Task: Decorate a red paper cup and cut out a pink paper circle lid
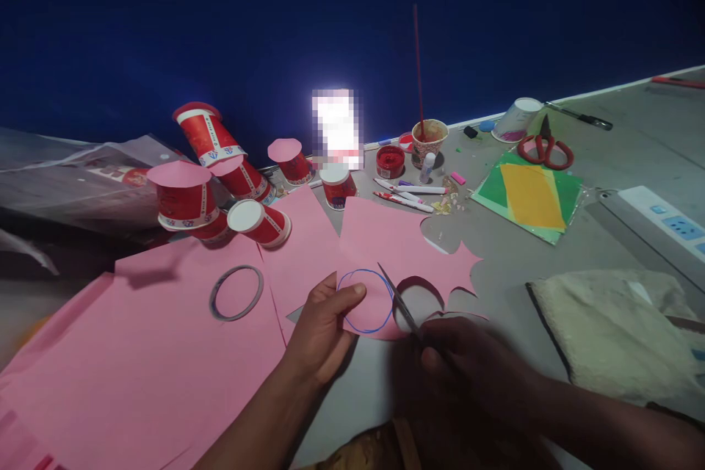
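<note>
My left hand pinches a piece of pink paper, thumb on top. A blue circle outline is drawn on that paper, just under my thumb. My right hand is closed around a pair of scissors; its handles are hidden by my fingers and shadow. The blades point up and left, lying over the right edge of the blue circle. Just right of the blades, a round cut-out gap shows the grey table. Larger pink sheets spread to the left, with a grey tape ring on top.
Red paper cups, some topped with pink discs, stand at the back left. Farther back are a red paint jar, a cup with a brush and markers. Red-handled scissors, coloured paper, a power strip and cloth lie right.
</note>
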Demonstrator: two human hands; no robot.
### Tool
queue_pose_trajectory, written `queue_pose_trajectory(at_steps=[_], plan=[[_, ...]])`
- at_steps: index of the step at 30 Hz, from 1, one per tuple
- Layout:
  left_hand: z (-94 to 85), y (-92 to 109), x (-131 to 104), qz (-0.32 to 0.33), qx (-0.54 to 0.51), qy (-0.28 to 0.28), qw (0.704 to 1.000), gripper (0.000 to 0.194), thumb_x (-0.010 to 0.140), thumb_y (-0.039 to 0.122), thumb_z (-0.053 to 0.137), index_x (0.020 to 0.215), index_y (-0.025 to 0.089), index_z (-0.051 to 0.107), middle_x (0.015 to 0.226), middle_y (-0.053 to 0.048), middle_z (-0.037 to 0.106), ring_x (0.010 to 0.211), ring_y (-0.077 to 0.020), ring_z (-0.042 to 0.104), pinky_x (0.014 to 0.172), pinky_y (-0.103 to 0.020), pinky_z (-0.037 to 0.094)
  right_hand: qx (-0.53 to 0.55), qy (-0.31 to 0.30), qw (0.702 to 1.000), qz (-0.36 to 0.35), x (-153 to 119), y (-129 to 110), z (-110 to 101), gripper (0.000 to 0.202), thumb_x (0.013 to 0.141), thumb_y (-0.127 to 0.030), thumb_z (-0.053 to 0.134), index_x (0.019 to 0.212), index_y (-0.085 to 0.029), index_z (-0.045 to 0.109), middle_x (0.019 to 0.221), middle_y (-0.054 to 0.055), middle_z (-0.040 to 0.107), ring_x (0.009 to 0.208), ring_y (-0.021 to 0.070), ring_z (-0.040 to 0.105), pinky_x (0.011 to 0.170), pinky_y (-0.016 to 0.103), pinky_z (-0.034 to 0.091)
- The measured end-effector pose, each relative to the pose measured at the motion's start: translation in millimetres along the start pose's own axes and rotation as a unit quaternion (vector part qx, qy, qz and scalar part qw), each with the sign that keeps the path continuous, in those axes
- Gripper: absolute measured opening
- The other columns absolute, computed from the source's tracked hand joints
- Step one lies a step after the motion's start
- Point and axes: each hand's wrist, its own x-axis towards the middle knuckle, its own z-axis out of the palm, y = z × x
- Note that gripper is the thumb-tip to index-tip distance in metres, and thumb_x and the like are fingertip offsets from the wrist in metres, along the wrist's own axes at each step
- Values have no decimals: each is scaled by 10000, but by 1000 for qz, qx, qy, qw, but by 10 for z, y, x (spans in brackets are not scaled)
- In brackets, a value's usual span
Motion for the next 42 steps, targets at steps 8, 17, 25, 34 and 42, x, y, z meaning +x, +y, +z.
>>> queue_pose_trajectory(at_steps=[8, 17, 25, 34, 42], plan=[[-10, 36, -9, -2, 10, 0, 1000, 326, 631, 290, 995, 860, 140, 818, 769, -60, 796, 711, -174, 713, 724, -273, 583, 4, -23, 999, 36, -13, 66, -40, 388, 870, -518, 708, 747, -188, 545, 700, -29, 450, 641, 108, 341, 539, 239, 273], [-32, 44, -18, 19, 20, -2, 1000, 301, 684, 317, 972, 866, 145, 804, 772, -61, 801, 658, -177, 713, 682, -277, 576, 41, -23, 998, 51, 9, 52, -23, 383, 841, -524, 743, 767, -179, 594, 703, -26, 454, 663, 113, 347, 560, 247, 268], [-28, 85, -24, 15, 30, -2, 999, 315, 655, 312, 981, 831, 131, 794, 736, -63, 789, 605, -155, 678, 619, -250, 547, 2, -34, 998, 51, -6, 40, -43, 262, 837, -416, 704, 779, -176, 617, 706, -24, 495, 632, 101, 363, 542, 241, 279], [-40, 129, -34, 9, 25, -4, 1000, 284, 635, 282, 987, 787, 139, 794, 671, -33, 746, 595, -138, 650, 640, -247, 536, -46, -34, 995, 87, -6, -32, -54, 227, 797, -381, 669, 730, -184, 578, 658, -32, 443, 599, 94, 338, 514, 241, 241], [-74, 163, -37, 3, 51, -18, 999, 283, 629, 292, 970, 785, 127, 801, 671, -40, 736, 587, -138, 624, 610, -245, 493, -104, -25, 992, 67, -16, -115, -89, 229, 750, -308, 668, 643, -198, 498, 607, -49, 392, 585, 90, 304, 497, 233, 220]])
